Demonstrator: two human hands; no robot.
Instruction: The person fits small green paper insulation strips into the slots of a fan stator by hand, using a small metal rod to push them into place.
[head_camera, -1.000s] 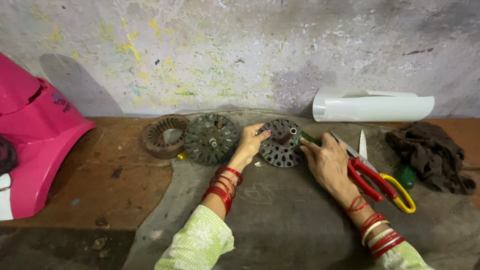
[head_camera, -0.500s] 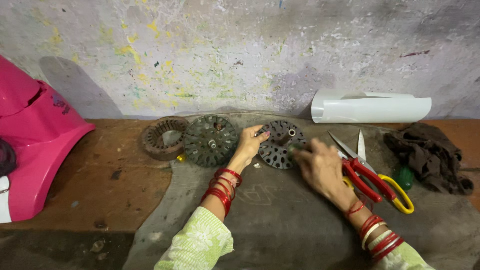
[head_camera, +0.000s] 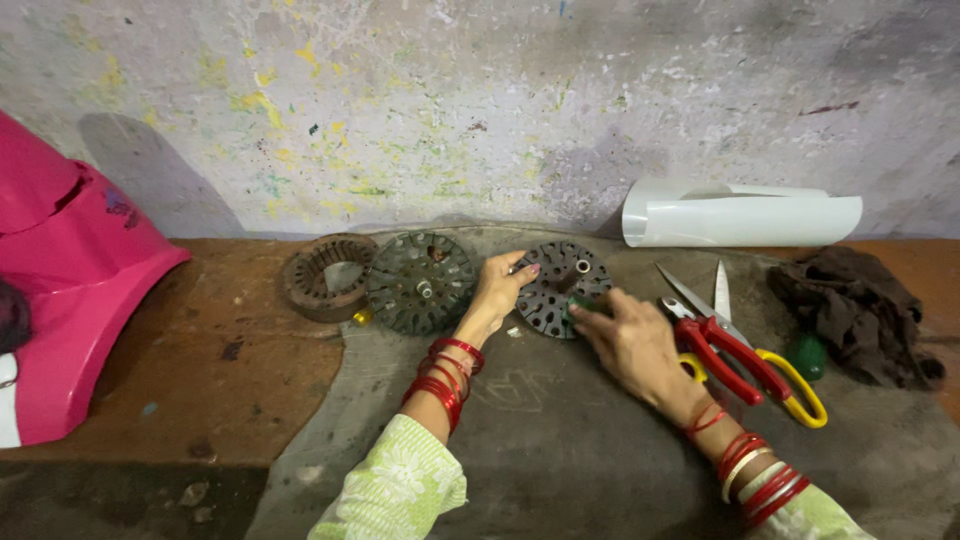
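**Two hands on a round metal disc**

Head view: The left hand (head_camera: 497, 293) rests on the left edge of a dark metal disc (head_camera: 560, 285) full of holes, its fingers spread and lightly curled over the rim. The right hand (head_camera: 632, 340) touches the disc's lower right edge, fingers bent around a small green thing (head_camera: 581, 303). The disc lies on a grey mat (head_camera: 560, 450) near the wall. A bigger disc (head_camera: 420, 282) and a rusty ring (head_camera: 322, 275) lie to the left. Scissors (head_camera: 745, 350) lie to the right.
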